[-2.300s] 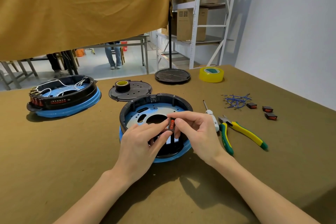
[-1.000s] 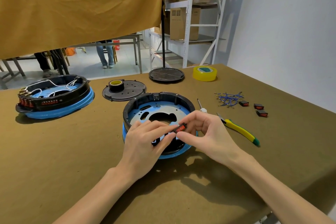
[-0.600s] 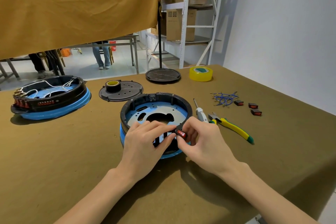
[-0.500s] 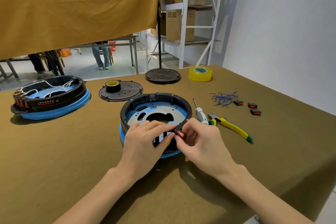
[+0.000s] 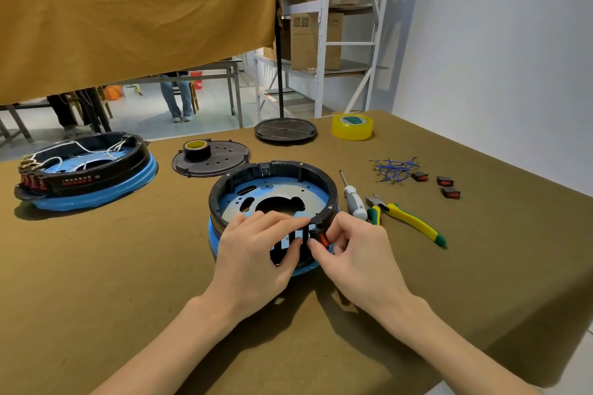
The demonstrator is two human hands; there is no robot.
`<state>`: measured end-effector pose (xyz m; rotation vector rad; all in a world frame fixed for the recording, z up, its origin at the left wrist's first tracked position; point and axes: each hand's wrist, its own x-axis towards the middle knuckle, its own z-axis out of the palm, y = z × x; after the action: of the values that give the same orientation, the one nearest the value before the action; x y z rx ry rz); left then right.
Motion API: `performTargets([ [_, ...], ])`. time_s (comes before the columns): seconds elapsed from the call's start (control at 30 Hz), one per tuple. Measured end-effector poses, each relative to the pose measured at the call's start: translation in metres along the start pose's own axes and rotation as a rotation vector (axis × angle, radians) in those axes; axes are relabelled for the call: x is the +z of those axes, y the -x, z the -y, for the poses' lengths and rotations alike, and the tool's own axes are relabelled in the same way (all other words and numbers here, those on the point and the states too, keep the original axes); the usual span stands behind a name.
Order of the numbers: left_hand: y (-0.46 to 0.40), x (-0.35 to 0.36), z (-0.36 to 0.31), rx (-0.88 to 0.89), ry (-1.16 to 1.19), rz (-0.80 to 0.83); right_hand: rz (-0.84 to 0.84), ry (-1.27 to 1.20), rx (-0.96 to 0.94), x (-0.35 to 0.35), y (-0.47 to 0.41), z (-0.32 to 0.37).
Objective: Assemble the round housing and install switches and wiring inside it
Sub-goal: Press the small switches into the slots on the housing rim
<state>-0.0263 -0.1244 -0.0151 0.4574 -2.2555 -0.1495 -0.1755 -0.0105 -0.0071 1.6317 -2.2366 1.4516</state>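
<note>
The round black housing with a blue base and a metal plate inside stands in the middle of the table. My left hand rests on its near wall, fingers over the rim beside several rectangular switch slots. My right hand pinches a small red rocker switch against the rightmost slot in that wall. Three more switches and a bundle of blue wires lie at the right.
A wired housing stands at the left. A black lid carrying a tape roll, a round base and yellow tape lie behind. A screwdriver and yellow-green pliers lie right of the housing.
My right hand has carried the red switch down from above the housing to its near wall and set it against the rightmost slot. My left hand stayed on the wall.
</note>
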Motion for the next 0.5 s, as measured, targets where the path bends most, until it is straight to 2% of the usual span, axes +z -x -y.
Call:
performTargets([
  [0.13,0.002,0.002,-0.005,-0.013,0.009,0.006,-0.001,-0.015,0.035,-0.002,-0.006,0.005],
  [0.3,0.001,0.001,-0.006,-0.038,0.023,-0.009,0.167,-0.158,0.143,-0.016,-0.01,0.004],
  [0.5,-0.003,-0.001,-0.012,-0.06,0.027,-0.008,0.186,-0.003,0.03,-0.016,-0.016,0.001],
])
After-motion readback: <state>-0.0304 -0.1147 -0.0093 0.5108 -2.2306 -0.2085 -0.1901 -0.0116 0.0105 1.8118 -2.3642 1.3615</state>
